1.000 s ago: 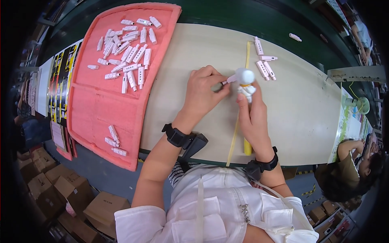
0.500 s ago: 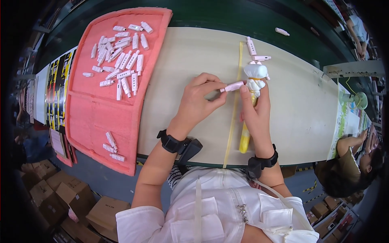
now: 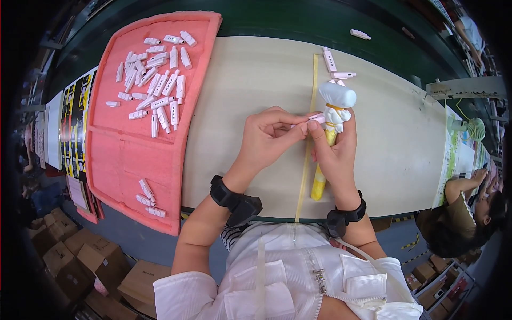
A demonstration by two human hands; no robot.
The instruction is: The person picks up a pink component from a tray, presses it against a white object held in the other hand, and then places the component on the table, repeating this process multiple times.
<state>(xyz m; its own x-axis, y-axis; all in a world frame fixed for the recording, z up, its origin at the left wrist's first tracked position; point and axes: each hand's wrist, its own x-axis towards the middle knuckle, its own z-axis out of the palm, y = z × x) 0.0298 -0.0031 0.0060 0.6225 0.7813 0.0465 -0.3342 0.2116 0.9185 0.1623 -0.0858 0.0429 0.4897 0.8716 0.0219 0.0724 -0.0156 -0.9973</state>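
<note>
My left hand [image 3: 269, 136] pinches one end of a small pale pink stick-shaped device [image 3: 318, 118] between thumb and fingertips. The thumb of my right hand [image 3: 336, 152] meets the device's other end. That same hand is wrapped round a yellow-handled stick [image 3: 318, 186] whose top is a white cloth-covered pad [image 3: 338, 95], tied with an orange band. The stick's lower end points toward me. Beyond the pad, two more pink devices [image 3: 329, 60] lie on the beige table, and a further one is partly hidden behind it. My fingers cover much of the held device.
A pink foam-lined tray [image 3: 114, 152] at the left holds many similar devices, with several near its front edge. A yellow tape line [image 3: 305, 181] crosses the beige table [image 3: 389, 144]. Past it runs a green belt [image 3: 288, 21] carrying a device [image 3: 360, 34]. A co-worker [image 3: 461, 213] sits at right, near a fan [image 3: 476, 129].
My left hand has moved right, bringing its fingertips against my right thumb at the device. The cloth pad has turned and shows more of its side. The device on the green belt has shifted left.
</note>
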